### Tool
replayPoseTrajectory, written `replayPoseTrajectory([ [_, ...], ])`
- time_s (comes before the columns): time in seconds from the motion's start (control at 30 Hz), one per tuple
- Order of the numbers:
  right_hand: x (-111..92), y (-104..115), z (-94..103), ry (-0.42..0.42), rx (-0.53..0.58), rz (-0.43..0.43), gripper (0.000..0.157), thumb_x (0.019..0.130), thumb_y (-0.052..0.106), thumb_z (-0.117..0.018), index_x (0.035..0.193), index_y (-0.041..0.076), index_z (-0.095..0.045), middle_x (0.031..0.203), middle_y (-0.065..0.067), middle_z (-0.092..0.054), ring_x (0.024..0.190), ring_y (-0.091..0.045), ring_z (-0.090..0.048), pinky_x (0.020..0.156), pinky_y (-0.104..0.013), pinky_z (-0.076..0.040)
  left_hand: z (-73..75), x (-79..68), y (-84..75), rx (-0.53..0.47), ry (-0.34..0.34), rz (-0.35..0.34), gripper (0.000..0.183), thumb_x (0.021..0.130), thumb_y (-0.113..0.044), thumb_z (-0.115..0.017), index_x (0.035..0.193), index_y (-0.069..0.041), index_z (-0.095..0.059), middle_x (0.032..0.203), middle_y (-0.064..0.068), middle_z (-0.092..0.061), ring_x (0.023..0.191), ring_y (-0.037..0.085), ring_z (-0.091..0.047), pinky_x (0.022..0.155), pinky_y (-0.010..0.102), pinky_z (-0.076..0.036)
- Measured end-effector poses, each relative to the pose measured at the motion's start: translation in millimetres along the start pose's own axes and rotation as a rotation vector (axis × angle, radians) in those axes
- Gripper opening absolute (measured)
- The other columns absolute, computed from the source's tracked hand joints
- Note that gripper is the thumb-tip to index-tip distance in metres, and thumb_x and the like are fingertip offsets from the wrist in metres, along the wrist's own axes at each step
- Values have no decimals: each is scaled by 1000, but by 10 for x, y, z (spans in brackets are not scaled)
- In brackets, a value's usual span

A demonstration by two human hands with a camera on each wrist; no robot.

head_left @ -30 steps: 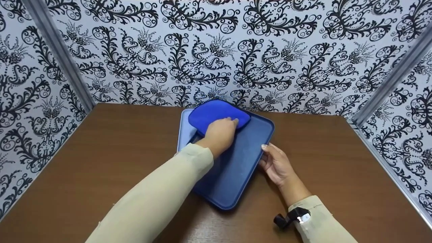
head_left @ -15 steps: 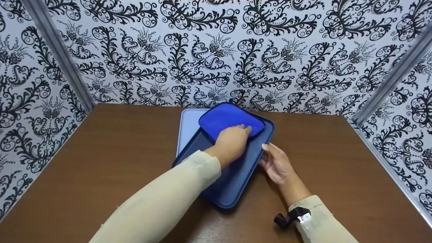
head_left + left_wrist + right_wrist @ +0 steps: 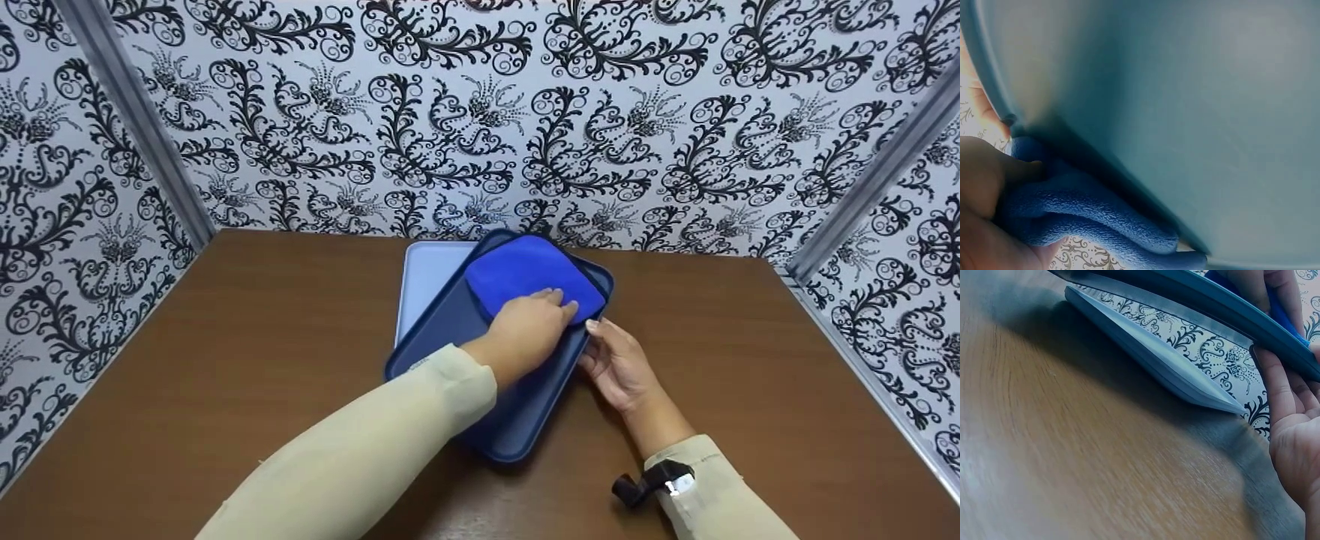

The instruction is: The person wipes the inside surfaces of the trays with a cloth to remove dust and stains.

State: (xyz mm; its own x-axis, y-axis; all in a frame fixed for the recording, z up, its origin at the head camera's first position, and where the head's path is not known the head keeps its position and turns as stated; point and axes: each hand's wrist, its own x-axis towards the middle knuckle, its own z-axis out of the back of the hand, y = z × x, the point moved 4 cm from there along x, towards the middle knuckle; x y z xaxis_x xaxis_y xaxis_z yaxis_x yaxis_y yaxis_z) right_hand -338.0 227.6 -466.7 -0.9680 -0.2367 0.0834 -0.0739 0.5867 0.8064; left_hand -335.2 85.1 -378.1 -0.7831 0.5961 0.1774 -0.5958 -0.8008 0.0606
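Note:
In the head view my left hand [image 3: 531, 331] holds a folded bright blue cloth [image 3: 517, 277] against the upper right part of a dark blue tray [image 3: 442, 336]. The left wrist view shows the thumb and palm around the thick, fluffy folds of the cloth [image 3: 1095, 208], right at the tray's surface. My right hand [image 3: 619, 367] grips the tray's right edge, thumb on the rim and fingers underneath. Seen from the right wrist, the dark tray [image 3: 1213, 306] is raised and tilted above the table.
A light blue tray [image 3: 431, 274] lies on the brown wooden table [image 3: 285, 337], partly hidden behind the dark one. Patterned panels [image 3: 480, 135] wall in the back and both sides. A black strap with a small device [image 3: 656, 480] sits on the right sleeve.
My left hand has wiped the cloth across the tray from its far left side toward the right and a little nearer. The right hand keeps its grip, and the tray has barely shifted.

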Motion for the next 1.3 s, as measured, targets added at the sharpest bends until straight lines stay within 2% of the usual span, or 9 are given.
replayPoseTrajectory([
  [0.27,4,0,30,-58,10,-3,34,108,5,-39,113,10,-73,102,-4,-79,89,-14,-77,78,-27,-64,-12,-50,146,97,49,-144,45,109,-18,-46,152,-24,-54,160,8,-50,149,23,-48,117,42,-48],
  [0.5,17,11,50,-58,7,19,31,108,6,-41,108,10,-72,99,-5,-80,87,-14,-77,76,-27,-64,25,-110,305,140,74,-194,45,110,-18,-45,153,-24,-53,162,7,-46,151,24,-45,120,44,-44],
  [0.77,7,15,63,-77,4,31,33,108,6,-40,103,11,-72,93,-2,-79,83,-13,-77,74,-26,-63,18,-138,435,179,74,-169,45,109,-15,-45,152,-22,-54,161,8,-48,150,25,-46,120,45,-43],
  [1.1,-5,18,54,-61,23,35,33,107,5,-40,103,11,-72,91,-1,-78,83,-12,-76,76,-26,-63,0,-177,657,113,38,-112,44,108,-14,-45,149,-19,-58,158,11,-52,148,28,-49,119,45,-44],
  [1.3,-1,20,60,-65,36,43,33,107,5,-40,105,10,-72,94,-2,-78,84,-13,-76,77,-27,-63,-48,-165,784,84,68,-38,45,109,-13,-41,151,-18,-56,158,15,-50,149,31,-47,121,46,-43],
])
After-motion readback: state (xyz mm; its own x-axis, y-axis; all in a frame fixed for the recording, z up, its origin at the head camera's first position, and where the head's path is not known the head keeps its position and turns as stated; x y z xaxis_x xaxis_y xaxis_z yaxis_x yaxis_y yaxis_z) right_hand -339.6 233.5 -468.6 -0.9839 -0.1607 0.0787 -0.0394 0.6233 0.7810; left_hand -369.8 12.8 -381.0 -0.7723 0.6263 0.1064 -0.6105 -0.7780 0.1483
